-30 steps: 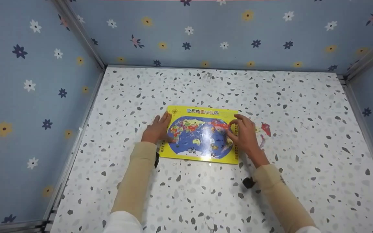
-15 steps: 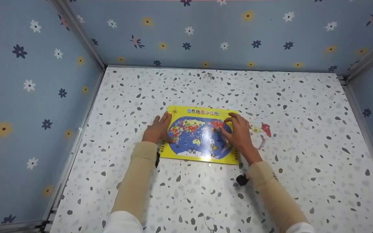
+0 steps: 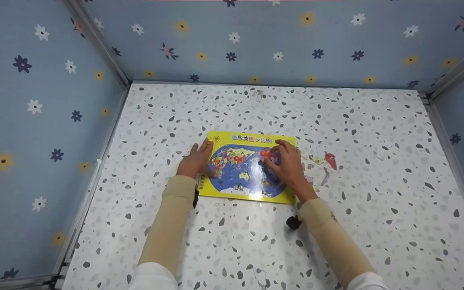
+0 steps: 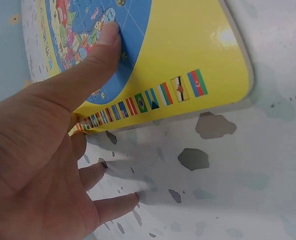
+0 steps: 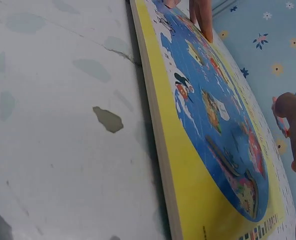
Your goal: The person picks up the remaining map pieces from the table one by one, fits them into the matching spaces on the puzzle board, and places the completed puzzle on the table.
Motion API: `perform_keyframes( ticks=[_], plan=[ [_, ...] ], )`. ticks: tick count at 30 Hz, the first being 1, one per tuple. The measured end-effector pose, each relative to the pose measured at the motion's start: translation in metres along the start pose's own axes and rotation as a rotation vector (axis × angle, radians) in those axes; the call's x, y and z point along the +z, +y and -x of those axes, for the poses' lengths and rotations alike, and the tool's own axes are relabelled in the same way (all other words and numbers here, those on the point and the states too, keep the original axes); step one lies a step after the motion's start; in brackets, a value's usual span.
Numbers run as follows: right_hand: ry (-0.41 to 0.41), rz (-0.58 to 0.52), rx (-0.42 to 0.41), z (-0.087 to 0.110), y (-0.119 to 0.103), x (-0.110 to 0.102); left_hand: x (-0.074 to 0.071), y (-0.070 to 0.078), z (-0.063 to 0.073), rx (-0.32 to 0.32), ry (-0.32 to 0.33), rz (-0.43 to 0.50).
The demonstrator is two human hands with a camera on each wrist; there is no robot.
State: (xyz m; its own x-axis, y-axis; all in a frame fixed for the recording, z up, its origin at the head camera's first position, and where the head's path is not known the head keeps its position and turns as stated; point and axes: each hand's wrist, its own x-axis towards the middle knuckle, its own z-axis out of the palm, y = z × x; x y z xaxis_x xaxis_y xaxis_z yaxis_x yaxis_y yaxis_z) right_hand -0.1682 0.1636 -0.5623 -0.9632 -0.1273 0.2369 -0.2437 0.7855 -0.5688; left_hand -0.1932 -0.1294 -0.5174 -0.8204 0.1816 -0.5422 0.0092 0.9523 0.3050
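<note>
A yellow-bordered world map puzzle board (image 3: 286,197) lies flat on the table. My left hand (image 3: 196,161) rests at its left edge. In the left wrist view, the left thumb (image 4: 95,60) lies straight over the printed map, while the other fingers spread beside the board. Over the upper right of the map, my right hand (image 3: 290,167) pinches a small puzzle piece (image 5: 281,124), coloured white, red and blue. The right wrist view shows the piece at the thumb tip, above the board, the opposite finger mostly hidden. Several recesses show in the board below it.
Loose puzzle pieces lie right of the board, among them a red one (image 3: 330,160), a yellow-green one (image 3: 316,160) and a thin curved one (image 3: 325,176). Blue flowered panels (image 3: 256,44) enclose the back and sides of the speckled table (image 3: 232,241).
My right hand has moved left across the board with the piece, uncovering more loose pieces at the right. My left hand has stayed at the left edge.
</note>
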Motion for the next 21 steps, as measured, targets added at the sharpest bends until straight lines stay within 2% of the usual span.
perform_keyframes(
  ticks=[21],
  plan=[
    [0.012, 0.005, -0.022, -0.002, -0.015, 0.023, 0.000, -0.001, 0.000, 0.000, -0.001, -0.003]
  ],
)
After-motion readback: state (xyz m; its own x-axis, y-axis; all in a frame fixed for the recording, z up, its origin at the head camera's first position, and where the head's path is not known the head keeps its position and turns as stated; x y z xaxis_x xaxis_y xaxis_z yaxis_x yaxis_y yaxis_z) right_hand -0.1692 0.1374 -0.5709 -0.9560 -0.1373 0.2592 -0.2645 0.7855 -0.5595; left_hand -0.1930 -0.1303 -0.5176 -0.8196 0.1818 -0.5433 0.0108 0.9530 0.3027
